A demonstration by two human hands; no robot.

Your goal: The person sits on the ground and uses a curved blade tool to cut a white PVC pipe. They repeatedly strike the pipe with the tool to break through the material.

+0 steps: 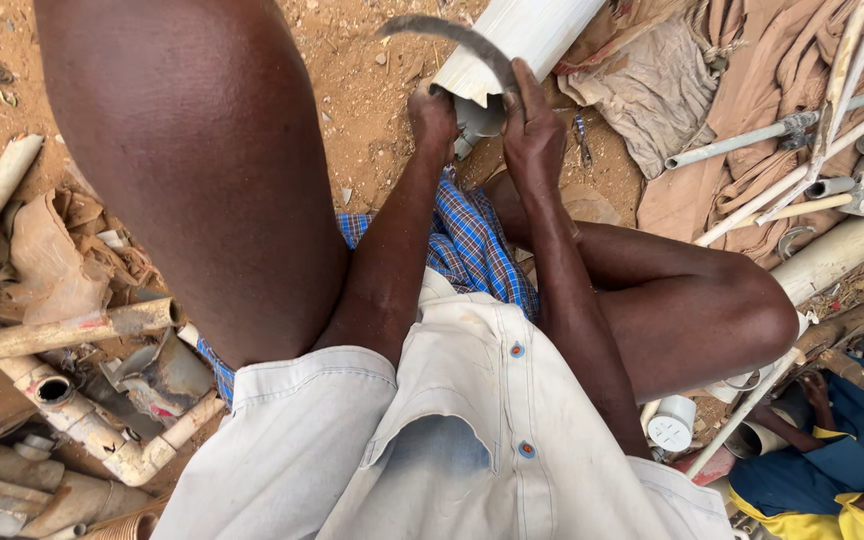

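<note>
Head view, left fingers (432, 112) gripping white pipe (522, 35), right fingers (530, 120) closed round curved blade (452, 35) (dull grey)

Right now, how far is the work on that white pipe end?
Done: the white pipe already shows a ragged notch at its near rim. In hand: the left hand steadies the rim while the right hand holds a curved blade against it. Left: the rim looks uneven, and the inner grey piece sits inside the end.
</note>
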